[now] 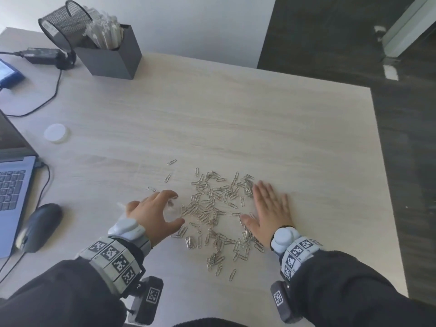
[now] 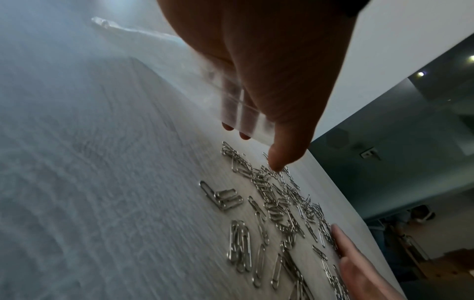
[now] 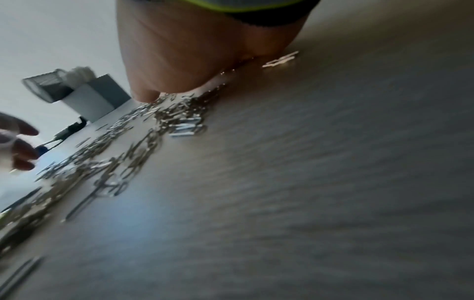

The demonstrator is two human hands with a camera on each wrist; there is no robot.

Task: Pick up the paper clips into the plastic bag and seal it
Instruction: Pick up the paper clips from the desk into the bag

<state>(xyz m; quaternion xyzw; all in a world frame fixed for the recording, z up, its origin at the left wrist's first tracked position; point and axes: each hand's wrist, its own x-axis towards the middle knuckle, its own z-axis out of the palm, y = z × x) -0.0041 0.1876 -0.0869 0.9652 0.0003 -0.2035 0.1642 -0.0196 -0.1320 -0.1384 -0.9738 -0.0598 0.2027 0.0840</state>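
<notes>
Several silver paper clips (image 1: 212, 208) lie scattered in a loose pile on the pale wooden table (image 1: 236, 114). My left hand (image 1: 175, 208) hovers at the pile's left edge, its fingers curled round a small clear plastic bag (image 1: 171, 210). In the left wrist view the plastic bag (image 2: 243, 113) lies against the fingers above the paper clips (image 2: 271, 203), with the thumb pointing down at them. My right hand (image 1: 259, 204) lies flat on the table at the pile's right edge, fingers straight, touching clips. In the right wrist view its palm (image 3: 192, 60) presses on the blurred paper clips (image 3: 153, 125).
At the left stand a laptop (image 1: 11, 185) and a black mouse (image 1: 40, 226), with a white lid (image 1: 56, 132) behind them. A black box of white sticks (image 1: 111, 57), a tipped mesh cup (image 1: 63, 22) and a power adapter (image 1: 42, 54) sit at the back left. The table's right edge (image 1: 387, 185) drops to dark floor.
</notes>
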